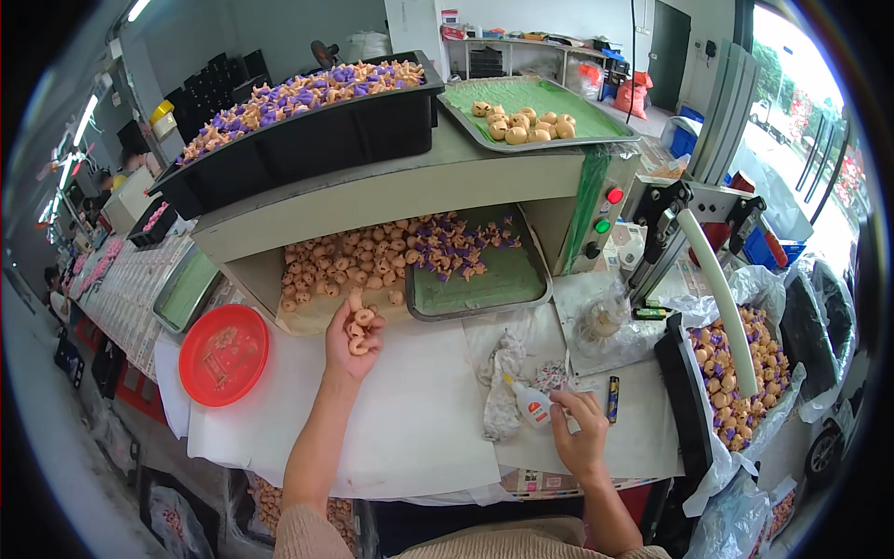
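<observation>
My left hand [346,352] is closed around several small tan doll heads [360,328], above the white work sheet, just in front of a heap of loose doll heads [358,256] under the bench shelf. To the right, my right hand [579,430] grips the end of a small white squeeze bottle [532,406] with a red mark; its nozzle points up and left. A crumpled white cloth [504,410] lies beside the bottle. Behind, a green-lined tray [480,296] holds small purple-clad doll bodies [456,247].
A red round dish [222,368] sits at left. On the shelf stand a black bin [326,130] of doll parts and a metal tray [596,116] with heads. At right are a lever press [684,233], a marker-like stick [613,401] and a lined bin of finished-looking dolls [745,382].
</observation>
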A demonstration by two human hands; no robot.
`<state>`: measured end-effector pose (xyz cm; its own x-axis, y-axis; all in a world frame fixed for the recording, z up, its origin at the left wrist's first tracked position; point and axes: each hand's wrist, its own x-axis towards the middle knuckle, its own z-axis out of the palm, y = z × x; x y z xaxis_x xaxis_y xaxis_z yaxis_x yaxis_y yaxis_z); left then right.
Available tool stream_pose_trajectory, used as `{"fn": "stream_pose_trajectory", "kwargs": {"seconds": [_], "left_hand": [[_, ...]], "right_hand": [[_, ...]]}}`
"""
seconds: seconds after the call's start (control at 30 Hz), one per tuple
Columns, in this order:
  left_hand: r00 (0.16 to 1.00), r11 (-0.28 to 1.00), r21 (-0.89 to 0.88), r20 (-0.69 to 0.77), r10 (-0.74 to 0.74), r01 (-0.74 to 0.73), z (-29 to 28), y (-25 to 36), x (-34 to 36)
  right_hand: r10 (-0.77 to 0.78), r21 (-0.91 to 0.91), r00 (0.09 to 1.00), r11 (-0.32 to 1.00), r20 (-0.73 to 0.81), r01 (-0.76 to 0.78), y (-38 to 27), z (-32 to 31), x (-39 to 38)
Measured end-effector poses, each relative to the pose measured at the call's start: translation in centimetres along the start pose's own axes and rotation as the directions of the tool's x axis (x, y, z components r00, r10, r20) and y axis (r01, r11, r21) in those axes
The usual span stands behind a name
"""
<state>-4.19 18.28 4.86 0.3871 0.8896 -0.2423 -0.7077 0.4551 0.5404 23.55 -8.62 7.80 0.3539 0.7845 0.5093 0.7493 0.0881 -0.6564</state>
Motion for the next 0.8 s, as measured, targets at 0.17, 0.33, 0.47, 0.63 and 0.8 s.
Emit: {"fn": "stream_pose_trajectory", "kwargs": {"seconds": [0.17,0.33,0.47,0.63,0.8], "left_hand": [[0.946,0.910,-0.291,0.218,-0.239,0.296,0.2,-2.3,-4.3],[0.970,0.984,0.075,0.168,-0.174,0.164,1.2,-5.2,-8.1],[0.974,0.979,0.039,0.105,-0.201,0.198,1.8,-7.0,-10.3],[0.956,0.955,0.051,0.017,-0.294,0.292,2.4,-9.1,-11.5],[0.910,0.893,-0.174,0.059,-0.410,0.414,2.1,-11.5,-12.0]], "right_hand": [[0.004,-0.114,0.994,0.993,0.111,0.009,-0.3,1.3,0.3],[0.054,-0.147,0.979,0.989,0.195,-0.025,0.1,1.8,0.4],[0.179,-0.109,0.957,0.981,0.226,-0.158,0.2,2.1,0.1],[0.189,-0.045,0.971,0.982,0.147,-0.184,1.2,2.1,-0.4],[0.330,0.498,0.911,0.763,0.248,-0.412,1.7,2.1,-1.5]]}}
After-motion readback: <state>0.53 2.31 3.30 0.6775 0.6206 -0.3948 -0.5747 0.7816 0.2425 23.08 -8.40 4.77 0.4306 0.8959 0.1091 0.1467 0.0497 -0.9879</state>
